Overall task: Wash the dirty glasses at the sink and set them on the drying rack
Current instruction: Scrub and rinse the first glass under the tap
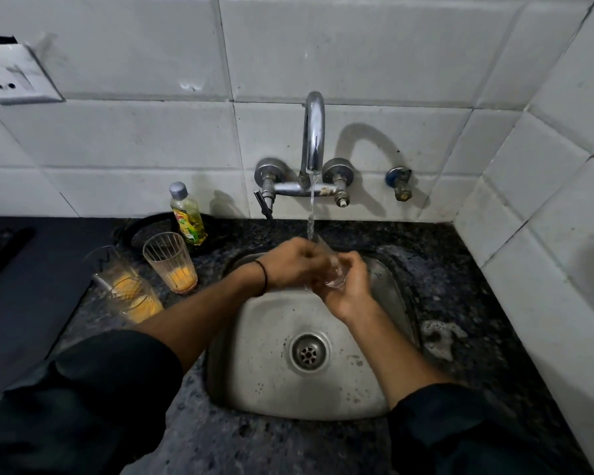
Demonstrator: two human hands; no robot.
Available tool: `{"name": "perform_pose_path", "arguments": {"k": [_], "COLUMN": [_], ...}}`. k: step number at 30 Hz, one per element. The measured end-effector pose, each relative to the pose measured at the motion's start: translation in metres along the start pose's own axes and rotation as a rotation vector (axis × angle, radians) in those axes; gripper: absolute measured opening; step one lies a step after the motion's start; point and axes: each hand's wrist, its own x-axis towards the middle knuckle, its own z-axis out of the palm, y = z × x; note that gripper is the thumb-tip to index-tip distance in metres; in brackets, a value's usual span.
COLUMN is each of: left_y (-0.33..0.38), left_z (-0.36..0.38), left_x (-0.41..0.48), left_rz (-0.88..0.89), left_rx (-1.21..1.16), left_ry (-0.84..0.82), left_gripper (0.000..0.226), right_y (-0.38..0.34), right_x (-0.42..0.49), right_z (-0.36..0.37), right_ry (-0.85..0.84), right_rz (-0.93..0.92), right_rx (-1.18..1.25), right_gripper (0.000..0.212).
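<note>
1. One glass (331, 269) is under the water stream (311, 214) from the tap (313, 132), above the sink (275, 389) at about 12 o'clock of the drain (308, 353).
2. The right hand (348, 286) cups the glass from below, fingers curled round its base. The left hand (292, 265) closes on its upper part from the 9 o'clock side, fingers at or in the mouth; how tightly, I cannot tell.
3. The glass looks clear, so I judge it is being rinsed, its wash nearly done.
4. Three dirty glasses wait on the counter (460, 303) at 9 o'clock of the sink: one upright (170, 262) with orange dregs, and two blurred ones (127, 286) nearer the camera, orange inside too.
5. The soap bottle (187, 216) stands at 12 o'clock of the upright glass.
6. No drying rack is in view and no washed glass shows, so most of the task remains.
</note>
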Motion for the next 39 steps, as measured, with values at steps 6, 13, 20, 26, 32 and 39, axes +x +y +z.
{"name": "perform_pose_path", "arguments": {"k": [6,13,20,26,32,39], "left_y": [-0.004,0.002,-0.007,-0.003,-0.011,-0.013], "left_z": [-0.012,-0.006,-0.006,-0.009,0.004,0.000], "left_x": [-0.011,-0.011,-0.016,-0.014,-0.020,-0.022], "left_rz": [0.283,-0.022,0.156,0.076,0.094,0.342], "left_rx": [0.660,-0.236,0.236,-0.113,-0.169,0.527], "left_ry": [-0.090,-0.020,-0.103,0.007,-0.026,-0.102], "left_gripper": [0.027,0.026,0.028,0.028,0.028,0.021], "right_y": [-0.008,-0.008,-0.010,-0.016,-0.013,-0.012], "right_x": [0.002,-0.002,-0.004,-0.004,-0.006,-0.006], "right_z": [0.002,0.002,0.000,0.000,-0.007,-0.005], "right_ry": [0.002,-0.109,-0.059,-0.079,-0.050,0.008], "right_rz": [0.171,0.005,0.087,0.008,-0.011,0.182], "right_rx": [-0.221,-0.161,-0.294,-0.243,-0.284,-0.403], "right_gripper": [0.042,0.024,0.033,0.028,0.024,0.044]}}
